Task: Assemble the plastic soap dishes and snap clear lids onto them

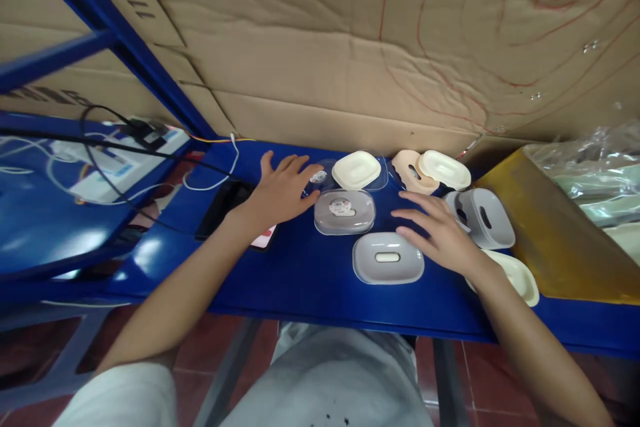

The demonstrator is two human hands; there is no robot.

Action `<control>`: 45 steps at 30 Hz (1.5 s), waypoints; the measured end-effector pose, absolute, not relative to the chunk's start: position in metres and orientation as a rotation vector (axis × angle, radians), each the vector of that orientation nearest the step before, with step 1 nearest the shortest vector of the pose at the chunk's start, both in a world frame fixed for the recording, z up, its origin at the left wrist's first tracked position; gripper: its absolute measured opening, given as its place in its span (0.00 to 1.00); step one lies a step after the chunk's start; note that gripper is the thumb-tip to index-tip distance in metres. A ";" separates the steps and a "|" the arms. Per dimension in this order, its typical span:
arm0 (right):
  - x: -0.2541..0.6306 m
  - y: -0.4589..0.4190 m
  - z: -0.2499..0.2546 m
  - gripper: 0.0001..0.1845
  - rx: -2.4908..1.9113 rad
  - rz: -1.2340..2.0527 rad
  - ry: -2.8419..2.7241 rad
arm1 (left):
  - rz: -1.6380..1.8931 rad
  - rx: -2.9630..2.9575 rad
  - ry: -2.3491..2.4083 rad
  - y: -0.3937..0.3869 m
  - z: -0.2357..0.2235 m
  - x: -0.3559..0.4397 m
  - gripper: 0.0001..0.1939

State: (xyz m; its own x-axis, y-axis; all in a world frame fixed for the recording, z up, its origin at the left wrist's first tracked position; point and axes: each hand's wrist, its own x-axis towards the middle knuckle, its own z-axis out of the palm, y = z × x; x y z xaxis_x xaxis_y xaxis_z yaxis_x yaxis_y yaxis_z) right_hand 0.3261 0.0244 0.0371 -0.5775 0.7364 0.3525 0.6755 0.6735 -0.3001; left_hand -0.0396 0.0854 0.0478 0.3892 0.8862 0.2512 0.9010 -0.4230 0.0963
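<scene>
My left hand [287, 188] is over the left part of the table, fingers spread, beside a small clear lid with a round sticker [319, 177]. My right hand [440, 227] hovers with its fingers apart, to the right of a grey oval soap dish [389, 259] with a slot in its middle. Between the hands lies a grey dish under a clear lid with a label [345, 211]. Behind it a cream dish [356, 170] rests on a clear lid. Neither hand holds anything I can see.
Stacked grey dishes [487, 219], a peach dish [414, 173] and cream dishes [445, 170] lie to the right. An open carton [565, 233] with plastic-wrapped pieces stands there too. A phone [263, 238], a white cable [210, 183] and a power strip [125, 163] are left. Cardboard [300, 47] forms the back.
</scene>
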 end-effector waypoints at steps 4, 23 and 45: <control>0.322 0.039 0.016 0.15 -1.121 0.235 -2.409 | -0.009 -2.635 -1.787 0.108 0.045 -0.036 0.32; 0.332 0.010 0.039 0.20 -1.076 0.412 -2.294 | -1.040 -2.434 -1.511 0.033 0.050 -0.017 0.20; 0.362 0.005 0.046 0.44 -1.238 1.141 -2.425 | -0.849 -3.067 -0.820 -0.013 -0.007 0.034 0.26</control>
